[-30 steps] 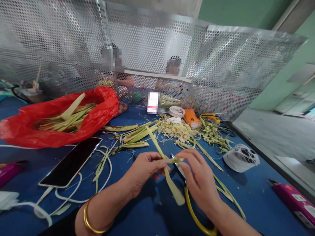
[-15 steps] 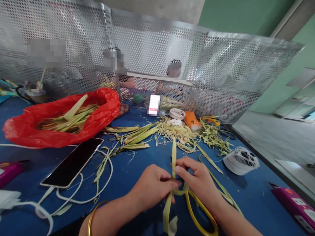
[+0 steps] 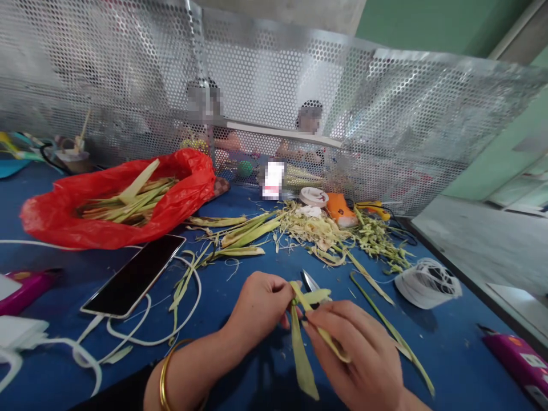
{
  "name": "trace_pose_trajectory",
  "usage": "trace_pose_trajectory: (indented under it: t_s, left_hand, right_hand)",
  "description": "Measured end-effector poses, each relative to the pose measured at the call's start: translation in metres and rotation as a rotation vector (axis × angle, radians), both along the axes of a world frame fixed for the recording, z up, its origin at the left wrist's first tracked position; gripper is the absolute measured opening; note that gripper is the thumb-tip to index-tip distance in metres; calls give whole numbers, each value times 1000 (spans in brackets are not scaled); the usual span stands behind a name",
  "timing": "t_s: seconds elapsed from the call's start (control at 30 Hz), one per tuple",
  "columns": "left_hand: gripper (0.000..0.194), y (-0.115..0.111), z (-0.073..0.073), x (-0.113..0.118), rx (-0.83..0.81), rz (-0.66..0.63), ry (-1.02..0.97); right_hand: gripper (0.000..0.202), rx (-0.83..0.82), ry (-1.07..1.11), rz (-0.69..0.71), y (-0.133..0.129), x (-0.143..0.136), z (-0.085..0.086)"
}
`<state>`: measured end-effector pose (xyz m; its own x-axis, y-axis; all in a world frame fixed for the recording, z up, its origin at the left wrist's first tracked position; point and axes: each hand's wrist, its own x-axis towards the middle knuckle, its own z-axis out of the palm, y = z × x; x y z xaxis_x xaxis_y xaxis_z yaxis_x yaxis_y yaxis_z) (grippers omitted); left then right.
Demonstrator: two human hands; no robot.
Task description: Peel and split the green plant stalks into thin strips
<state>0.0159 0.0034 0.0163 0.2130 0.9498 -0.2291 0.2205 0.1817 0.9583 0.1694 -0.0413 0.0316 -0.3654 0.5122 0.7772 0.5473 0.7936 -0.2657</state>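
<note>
My left hand (image 3: 261, 302), with a gold bangle at the wrist, pinches folded pale green leaf strips (image 3: 302, 357) where they cross. One strip end hangs down toward me, and another points right. My right hand (image 3: 357, 348) has its fingers closed on a strip that runs down from the crossing under its fingers. Behind the hands, the metal blades of scissors (image 3: 309, 281) show on the blue table (image 3: 240, 377); their handles are hidden by my right hand.
A red bag (image 3: 64, 220) of dried leaves and a phone (image 3: 135, 277) with white cables lie left. Leaf scraps (image 3: 317, 228), tape (image 3: 314, 197) and an orange packet (image 3: 340, 208) lie behind. White cord (image 3: 428, 282) stands right. People sit beyond a perforated screen (image 3: 265, 74).
The upright strip has been folded down toward the lower right. My right hand has moved right and down, its back now turned up. The scissors blades have come into view as the yellow handles became hidden.
</note>
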Motion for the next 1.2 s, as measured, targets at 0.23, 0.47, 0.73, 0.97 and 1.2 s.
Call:
trace_pose_trajectory:
  t_s: [0.23,0.47,0.73,0.97,1.2]
  left_hand:
    - [38,-1,3,5,-257,114,-408]
    - [9,-3,16,0,-320,61,-656]
    - [25,-3,12,-1,-321,21,-672]
    - [28,3,8,-3,-312,134,-647]
    - [34,-3,5,3,-349,116,-720]
  right_hand:
    - [13,108,-184,-103,6,-10,-10]
    - [15,69,-172,-223,11,-6,-18]
    - [22,62,-234,-235,11,-7,-15]
    - [18,-13,-256,-188,10,-9,-20]
    - [30,34,-532,-91,15,-14,-32]
